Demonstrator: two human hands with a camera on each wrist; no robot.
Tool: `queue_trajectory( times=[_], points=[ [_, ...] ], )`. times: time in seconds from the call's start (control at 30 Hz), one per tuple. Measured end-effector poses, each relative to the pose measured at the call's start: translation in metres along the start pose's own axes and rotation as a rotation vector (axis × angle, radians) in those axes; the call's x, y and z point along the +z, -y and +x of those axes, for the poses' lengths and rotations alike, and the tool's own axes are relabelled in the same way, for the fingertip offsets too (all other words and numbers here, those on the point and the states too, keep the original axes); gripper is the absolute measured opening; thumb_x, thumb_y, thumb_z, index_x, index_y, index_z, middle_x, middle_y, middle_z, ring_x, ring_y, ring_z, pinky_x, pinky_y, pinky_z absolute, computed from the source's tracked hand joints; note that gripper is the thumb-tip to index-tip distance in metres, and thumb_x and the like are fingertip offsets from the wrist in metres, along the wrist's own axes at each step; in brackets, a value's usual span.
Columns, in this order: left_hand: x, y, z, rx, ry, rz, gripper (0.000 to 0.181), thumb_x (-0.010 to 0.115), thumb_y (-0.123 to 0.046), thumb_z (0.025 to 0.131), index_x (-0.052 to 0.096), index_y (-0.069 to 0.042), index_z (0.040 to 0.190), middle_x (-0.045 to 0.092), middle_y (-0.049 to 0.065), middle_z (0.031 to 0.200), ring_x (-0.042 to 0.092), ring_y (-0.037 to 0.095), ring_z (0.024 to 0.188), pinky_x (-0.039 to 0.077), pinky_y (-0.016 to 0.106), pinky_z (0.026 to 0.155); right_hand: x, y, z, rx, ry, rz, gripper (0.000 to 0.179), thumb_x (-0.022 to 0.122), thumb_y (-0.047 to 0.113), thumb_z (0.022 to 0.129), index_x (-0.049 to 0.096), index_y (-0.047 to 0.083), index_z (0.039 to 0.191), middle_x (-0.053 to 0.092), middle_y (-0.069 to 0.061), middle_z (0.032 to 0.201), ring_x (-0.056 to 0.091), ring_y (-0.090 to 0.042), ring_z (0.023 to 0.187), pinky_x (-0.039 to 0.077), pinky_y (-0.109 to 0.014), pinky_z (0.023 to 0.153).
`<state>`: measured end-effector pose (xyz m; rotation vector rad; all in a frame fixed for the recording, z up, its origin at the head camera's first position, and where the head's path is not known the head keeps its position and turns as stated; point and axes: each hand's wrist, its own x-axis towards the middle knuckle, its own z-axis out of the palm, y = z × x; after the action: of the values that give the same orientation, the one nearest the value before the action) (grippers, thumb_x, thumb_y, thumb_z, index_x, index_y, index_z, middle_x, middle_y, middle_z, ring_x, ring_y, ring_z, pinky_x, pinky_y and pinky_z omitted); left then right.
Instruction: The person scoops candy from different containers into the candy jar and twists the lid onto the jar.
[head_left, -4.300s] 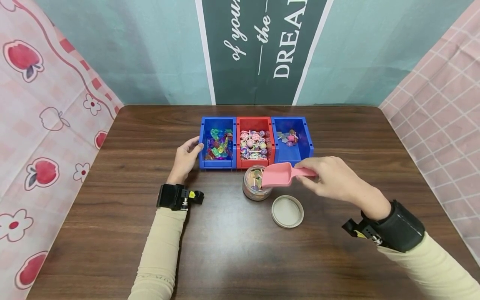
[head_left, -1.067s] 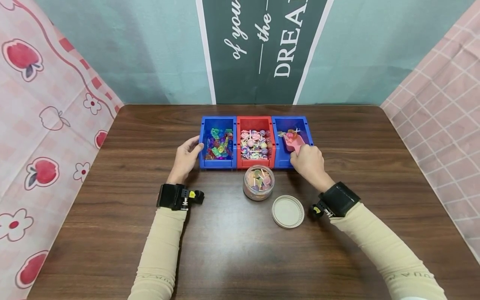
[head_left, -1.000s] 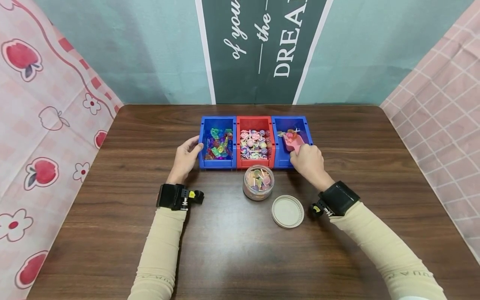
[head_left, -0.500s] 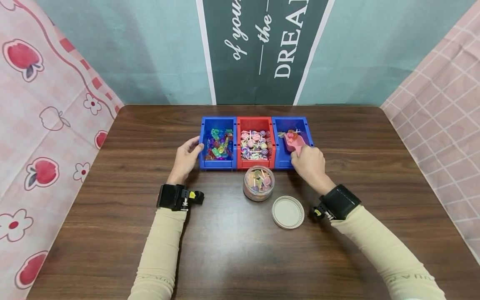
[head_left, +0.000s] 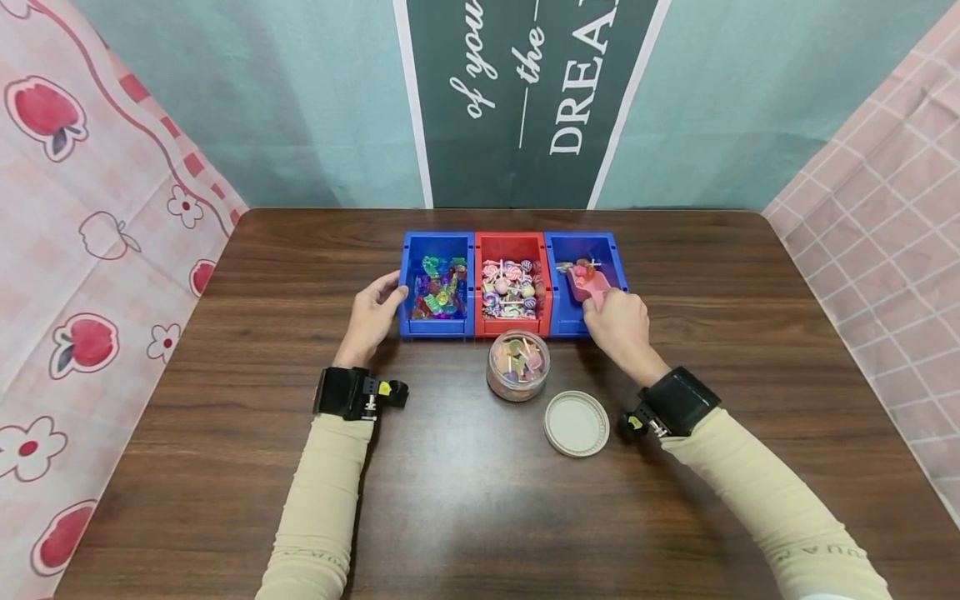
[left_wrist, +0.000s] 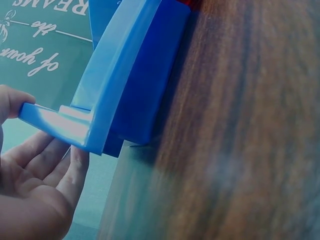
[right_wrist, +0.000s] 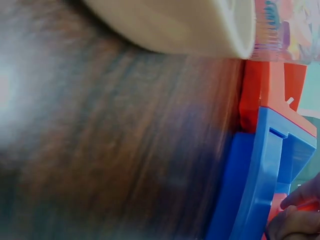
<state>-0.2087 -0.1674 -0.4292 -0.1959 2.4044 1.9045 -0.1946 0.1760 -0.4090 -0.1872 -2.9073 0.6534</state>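
Observation:
My left hand (head_left: 369, 321) grips the outer side wall of the left blue bin (head_left: 438, 327), thumb over its rim and fingers along the outside. Clear coloured pieces lie in that bin. With my right hand (head_left: 621, 329) I hold a pink scoop (head_left: 588, 286) by its handle, its blade down inside the right blue bin (head_left: 567, 323). A few candies (head_left: 582, 268), some on sticks, lie at the blade's far end. In the right wrist view, my fingers (right_wrist: 297, 220) show just past that bin's front wall.
Between the blue bins sits a red bin (head_left: 505, 327) full of small lollipops. An uncovered clear jar (head_left: 517, 392) with candies stands right in front of it. The jar's pale lid (head_left: 577, 423) lies on the wooden table (head_left: 450, 508) nearby. A curtain backs the table.
My right hand has carried the scoop from over the jar back into the right blue bin. Over the last second it has stayed there. My left hand has not moved.

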Motion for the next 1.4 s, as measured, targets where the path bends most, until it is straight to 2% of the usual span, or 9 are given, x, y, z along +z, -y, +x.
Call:
queue_trajectory(
  times=[0.1,0.23,0.47,0.73,0.97,1.27,1.4],
  points=[
    [0.0004,-0.0005,0.0003,-0.002,-0.002,-0.002,0.044,0.049,-0.021,0.100,0.048,-0.007,0.141,0.056,0.015,0.141,0.054,0.023,0.124,0.046,0.043,0.107,-0.0004,-0.0005,-0.0013,-0.007,-0.027,-0.004,0.038,0.047,0.025,0.091,0.057,-0.005,0.072,0.064,-0.031,0.075,0.061,-0.045,0.074,0.048,-0.052,0.062],
    [0.0003,-0.0009,0.0004,-0.001,-0.003,-0.006,0.043,0.050,-0.021,0.100,0.048,-0.007,0.141,0.056,0.015,0.140,0.054,0.024,0.124,0.047,0.042,0.107,-0.0038,0.0014,-0.0005,-0.013,-0.043,-0.005,0.037,0.047,0.025,0.092,0.058,-0.006,0.074,0.063,-0.030,0.074,0.060,-0.043,0.071,0.048,-0.051,0.060],
    [0.0007,-0.0010,-0.0007,0.006,-0.003,0.008,0.043,0.049,-0.021,0.100,0.048,-0.007,0.141,0.056,0.014,0.140,0.055,0.022,0.123,0.049,0.034,0.101,-0.0013,0.0029,0.0032,0.006,0.001,-0.017,0.038,0.049,0.026,0.093,0.056,-0.003,0.068,0.064,-0.029,0.076,0.061,-0.043,0.072,0.050,-0.050,0.060],
    [0.0030,-0.0012,-0.0019,0.013,0.001,-0.002,0.044,0.050,-0.020,0.100,0.047,-0.007,0.141,0.055,0.015,0.141,0.054,0.023,0.124,0.048,0.038,0.105,0.0033,-0.0003,0.0039,0.022,-0.001,-0.009,0.037,0.047,0.025,0.094,0.057,-0.005,0.075,0.062,-0.027,0.074,0.061,-0.042,0.073,0.052,-0.050,0.064],
    [0.0029,-0.0021,-0.0014,0.013,-0.007,0.002,0.043,0.049,-0.021,0.100,0.048,-0.007,0.141,0.055,0.015,0.141,0.054,0.024,0.123,0.047,0.041,0.105,0.0022,-0.0009,0.0034,0.013,-0.011,-0.007,0.037,0.047,0.025,0.094,0.058,-0.006,0.077,0.064,-0.031,0.078,0.062,-0.044,0.075,0.053,-0.054,0.066],
    [0.0020,-0.0015,-0.0011,0.000,-0.015,0.005,0.044,0.050,-0.022,0.100,0.048,-0.007,0.141,0.055,0.014,0.141,0.054,0.023,0.124,0.048,0.040,0.104,0.0034,-0.0034,-0.0004,-0.021,-0.021,0.006,0.034,0.047,0.023,0.093,0.058,-0.006,0.079,0.058,-0.023,0.069,0.059,-0.038,0.066,0.047,-0.042,0.056],
    [0.0012,-0.0008,-0.0009,-0.007,-0.017,0.009,0.044,0.050,-0.023,0.100,0.048,-0.008,0.141,0.056,0.013,0.141,0.055,0.023,0.123,0.049,0.037,0.102,0.0043,-0.0060,-0.0022,-0.039,-0.034,0.010,0.034,0.048,0.024,0.093,0.059,-0.008,0.086,0.060,-0.024,0.071,0.059,-0.039,0.067,0.047,-0.045,0.057]
  ],
)
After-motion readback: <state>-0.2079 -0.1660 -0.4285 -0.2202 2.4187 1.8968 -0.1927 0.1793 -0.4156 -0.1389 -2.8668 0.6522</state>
